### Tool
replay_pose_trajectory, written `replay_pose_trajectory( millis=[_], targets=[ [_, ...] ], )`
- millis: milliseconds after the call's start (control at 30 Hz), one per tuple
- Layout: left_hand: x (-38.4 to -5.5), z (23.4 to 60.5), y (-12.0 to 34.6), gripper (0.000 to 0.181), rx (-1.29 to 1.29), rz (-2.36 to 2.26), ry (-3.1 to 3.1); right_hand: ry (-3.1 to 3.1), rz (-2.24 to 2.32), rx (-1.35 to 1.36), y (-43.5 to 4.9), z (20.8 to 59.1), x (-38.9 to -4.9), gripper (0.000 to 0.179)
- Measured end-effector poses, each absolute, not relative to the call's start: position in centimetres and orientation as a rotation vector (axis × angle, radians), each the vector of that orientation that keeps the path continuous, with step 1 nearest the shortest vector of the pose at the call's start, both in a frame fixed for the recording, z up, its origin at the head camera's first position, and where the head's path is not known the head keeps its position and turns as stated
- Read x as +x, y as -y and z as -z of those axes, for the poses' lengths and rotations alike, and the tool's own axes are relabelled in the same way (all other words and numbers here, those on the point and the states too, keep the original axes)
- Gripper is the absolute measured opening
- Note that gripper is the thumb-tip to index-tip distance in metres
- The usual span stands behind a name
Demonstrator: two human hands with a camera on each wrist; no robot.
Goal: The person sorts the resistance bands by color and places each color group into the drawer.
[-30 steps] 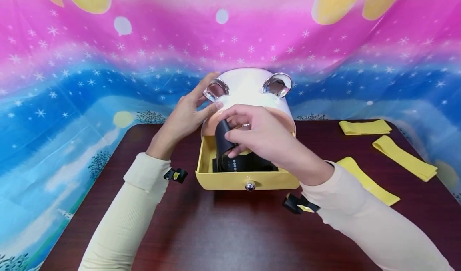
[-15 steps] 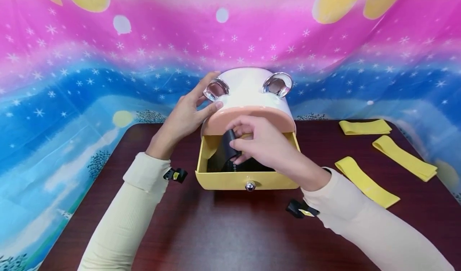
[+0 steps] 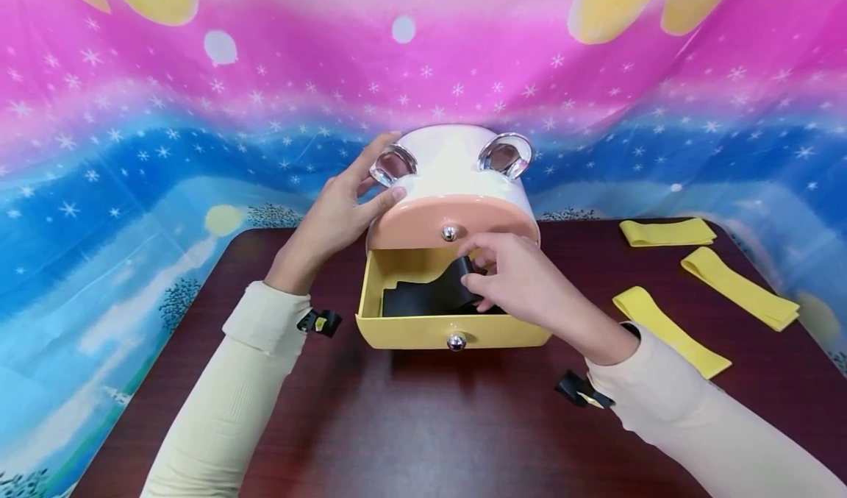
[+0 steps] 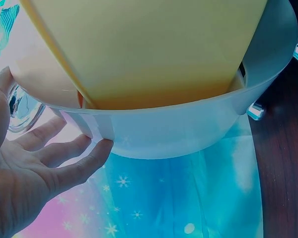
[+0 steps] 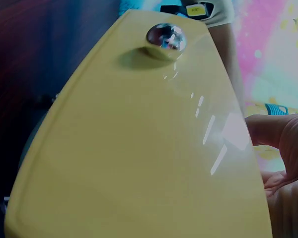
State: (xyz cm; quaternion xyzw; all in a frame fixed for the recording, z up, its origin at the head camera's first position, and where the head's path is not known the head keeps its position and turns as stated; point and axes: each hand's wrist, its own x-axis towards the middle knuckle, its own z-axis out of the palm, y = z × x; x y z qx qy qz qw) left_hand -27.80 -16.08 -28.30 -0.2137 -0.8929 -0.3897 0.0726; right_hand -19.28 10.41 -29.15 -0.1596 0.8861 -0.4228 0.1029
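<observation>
A small white storage box [image 3: 450, 156] with ear-like silver trims has a peach upper drawer [image 3: 410, 222] closed and a yellow lower drawer [image 3: 390, 332] pulled out. My left hand [image 3: 337, 211] grips the box's left side by the ear, thumb toward the front; in the left wrist view, its fingers [image 4: 82, 166] lie along the white wall. Over the yellow drawer, my right hand [image 3: 512, 274] pinches the raised end of a black elastic loop band [image 3: 456, 281], whose rest lies in the drawer. The right wrist view mostly has the yellow drawer front [image 5: 134, 144], hiding the fingertips.
Several flat yellow loop bands lie on the table's right side, among them a far one [image 3: 668, 232], a middle one [image 3: 737, 288] and a near one [image 3: 671, 332]. A patterned cloth [image 3: 317, 64] hangs behind the dark wooden table [image 3: 397, 439].
My right hand has moved right and a little lower along the drawer with the black band's end, uncovering the peach drawer's knob. The left hand keeps its place on the box.
</observation>
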Motion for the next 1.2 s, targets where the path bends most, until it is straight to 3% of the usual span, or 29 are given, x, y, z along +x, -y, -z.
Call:
replay_pose_trajectory(
  millis=[267,767,1200],
  targets=[
    [-27.7,28.3,16.0,0.074,-0.632,1.161,2.691,-2.777,1.094,-0.480,-11.2,29.6,-18.9,0.035],
    [-27.8,28.2,16.1,0.075,-0.645,1.167,2.676,-3.029,1.252,-0.620,-13.3,29.5,-16.0,0.019],
    [-27.9,28.3,16.1,0.075,-0.657,1.167,2.668,-3.074,1.367,-0.725,-13.6,30.0,-13.9,0.024]
  ],
)
